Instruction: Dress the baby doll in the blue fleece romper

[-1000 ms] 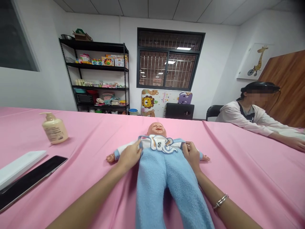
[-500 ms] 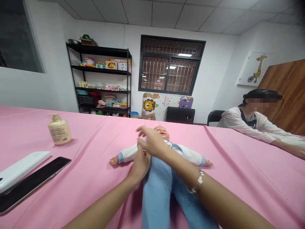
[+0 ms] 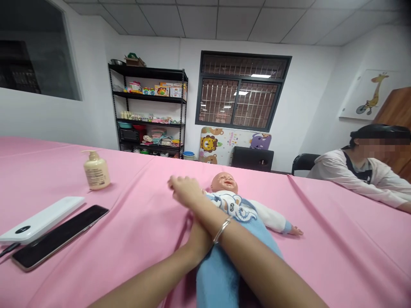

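A baby doll [image 3: 225,183] lies on its back on the pink tablecloth [image 3: 135,222], in a white top with an elephant bib [image 3: 233,203] and blue fleece trousers [image 3: 218,278]. My right hand [image 3: 183,189], with a bracelet [image 3: 221,230] on its wrist, reaches across the doll's chest to its far side. The fingers curl down over the doll's arm, which is hidden beneath them. My left hand [image 3: 198,237] lies by the doll's waist under my right forearm, with its fingers out of sight. The doll's other arm [image 3: 289,229] stretches out to the right.
A pump bottle [image 3: 95,171] stands at the left, with a white power bank [image 3: 41,220] and a dark phone [image 3: 61,241] nearer me. Another person [image 3: 359,175] sits at the table's right side, arm on the cloth. A black shelf [image 3: 150,111] and chairs [image 3: 252,159] stand behind.
My right hand left the doll's right side and crossed over its chest to the left side, closing down there. My left hand stayed by the waist and is now covered. The view shifted right.
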Demonstrator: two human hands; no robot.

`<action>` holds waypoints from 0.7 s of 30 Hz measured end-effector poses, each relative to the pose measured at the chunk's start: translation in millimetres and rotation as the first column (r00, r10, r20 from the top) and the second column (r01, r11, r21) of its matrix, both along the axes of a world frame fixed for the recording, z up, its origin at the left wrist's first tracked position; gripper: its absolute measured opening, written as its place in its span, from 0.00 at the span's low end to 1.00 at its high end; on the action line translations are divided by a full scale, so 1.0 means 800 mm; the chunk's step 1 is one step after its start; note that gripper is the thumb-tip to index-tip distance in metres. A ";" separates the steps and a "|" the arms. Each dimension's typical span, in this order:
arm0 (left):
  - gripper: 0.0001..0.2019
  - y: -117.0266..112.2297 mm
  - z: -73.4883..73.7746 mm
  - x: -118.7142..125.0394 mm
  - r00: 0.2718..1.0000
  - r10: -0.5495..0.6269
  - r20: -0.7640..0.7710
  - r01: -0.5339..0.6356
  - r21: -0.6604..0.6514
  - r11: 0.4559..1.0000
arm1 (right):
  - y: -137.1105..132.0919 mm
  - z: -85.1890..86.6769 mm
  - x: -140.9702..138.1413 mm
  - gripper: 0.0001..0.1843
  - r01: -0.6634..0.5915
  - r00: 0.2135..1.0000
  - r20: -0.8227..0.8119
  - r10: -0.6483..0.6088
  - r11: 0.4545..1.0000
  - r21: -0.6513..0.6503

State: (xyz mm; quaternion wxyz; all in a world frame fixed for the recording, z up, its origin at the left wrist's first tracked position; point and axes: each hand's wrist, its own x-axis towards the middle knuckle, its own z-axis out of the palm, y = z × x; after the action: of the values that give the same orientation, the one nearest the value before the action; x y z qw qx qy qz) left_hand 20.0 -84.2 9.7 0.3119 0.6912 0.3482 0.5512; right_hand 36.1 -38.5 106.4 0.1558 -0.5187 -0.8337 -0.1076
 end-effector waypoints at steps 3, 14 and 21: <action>0.19 -0.005 0.013 0.003 0.992 0.102 -0.076 -0.088 0.169 0.982 | 0.007 0.037 0.043 0.21 0.155 0.954 -0.266 -0.137 0.987 0.049; 0.17 0.029 0.047 -0.025 0.936 0.206 -0.285 -0.170 0.144 0.975 | -0.026 0.016 0.127 0.26 -0.332 0.848 -0.522 0.094 0.862 -0.383; 0.08 0.022 0.058 -0.032 0.933 -0.063 -0.354 0.089 0.058 0.994 | -0.003 0.019 0.112 0.09 -0.601 0.308 -0.933 -0.188 0.722 -0.344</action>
State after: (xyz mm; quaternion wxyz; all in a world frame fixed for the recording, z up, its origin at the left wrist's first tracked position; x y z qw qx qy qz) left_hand -5.5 -66.9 56.1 0.2402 0.8025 0.3509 0.4186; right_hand 125.9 -40.9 121.8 0.4262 -0.3770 -0.6310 0.5273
